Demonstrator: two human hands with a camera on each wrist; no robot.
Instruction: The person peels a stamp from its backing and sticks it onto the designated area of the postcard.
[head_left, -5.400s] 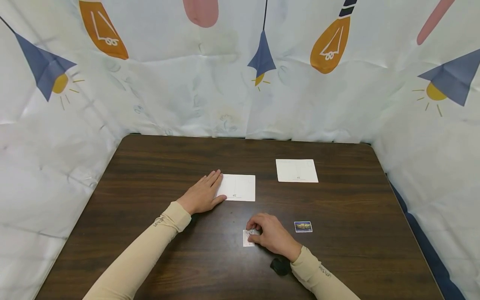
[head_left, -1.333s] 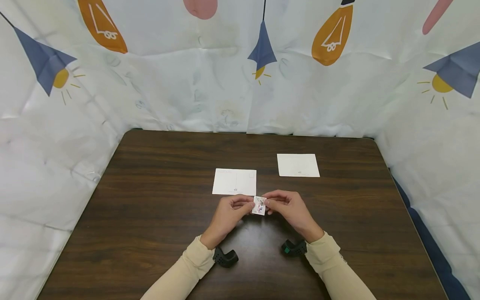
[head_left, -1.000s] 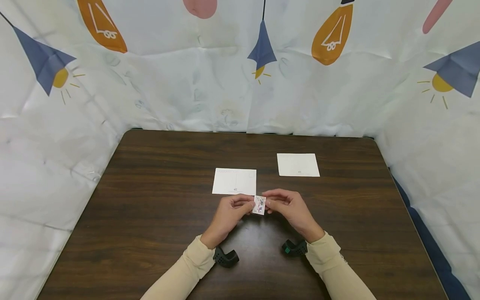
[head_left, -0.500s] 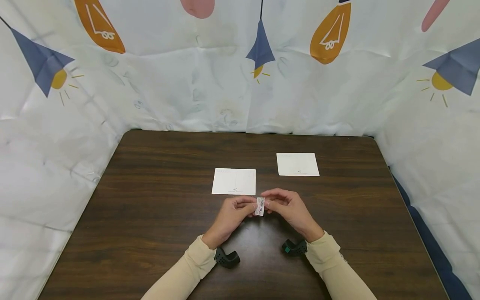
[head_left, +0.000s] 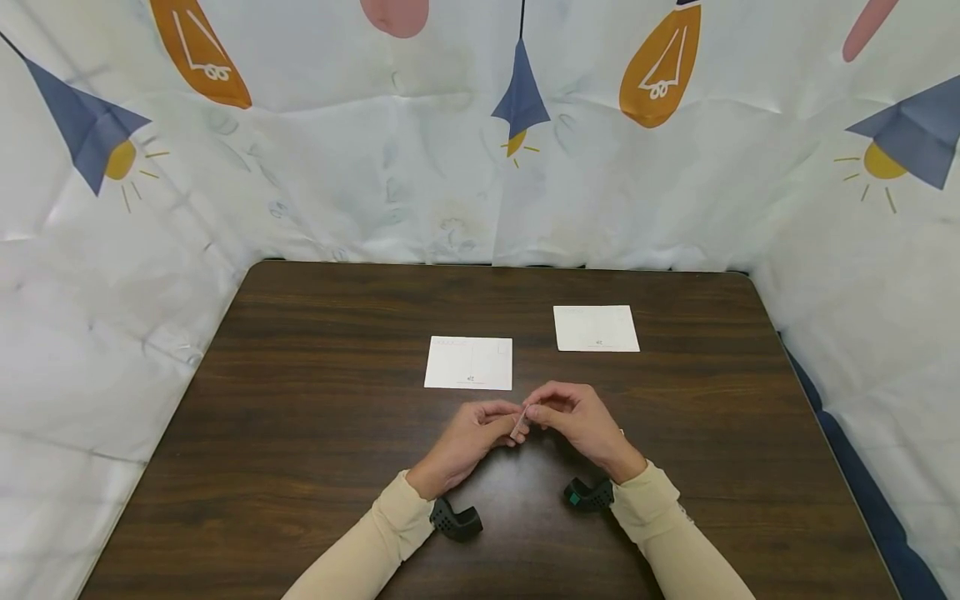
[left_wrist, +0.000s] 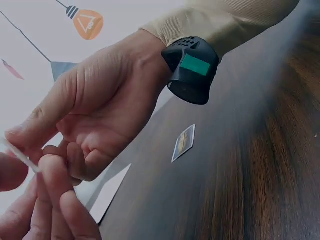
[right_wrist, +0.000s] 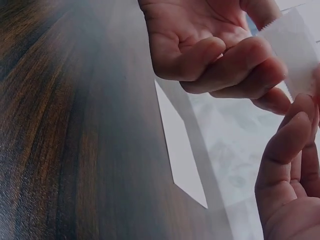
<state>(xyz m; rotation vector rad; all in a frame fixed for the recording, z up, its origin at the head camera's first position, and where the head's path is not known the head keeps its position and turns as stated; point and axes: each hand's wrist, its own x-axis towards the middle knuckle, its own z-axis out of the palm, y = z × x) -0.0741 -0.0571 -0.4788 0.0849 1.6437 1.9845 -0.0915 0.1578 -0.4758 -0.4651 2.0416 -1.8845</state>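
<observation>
One small piece of paper with toothed edges (right_wrist: 294, 42) is held off the tabletop, tilted nearly edge-on in the head view, pinched between thumb and fingers of both the left hand (head_left: 467, 437) and the right hand (head_left: 581, 421). Just beyond lies a white card (head_left: 468, 363), its near edge parted from the fingers by a strip of wood. A second white card (head_left: 597, 328) lies farther back, to the right. Broad stretches of the dark table (head_left: 315, 400) reach out to both side edges; its far edge meets a printed curtain (head_left: 330, 183). By the right wrist lies a small bordered picture (left_wrist: 183, 143), which the right hand mostly blocks from the head view. Black wrist units, left (head_left: 457, 522) and right (head_left: 588, 496), jut inward over the wood.
</observation>
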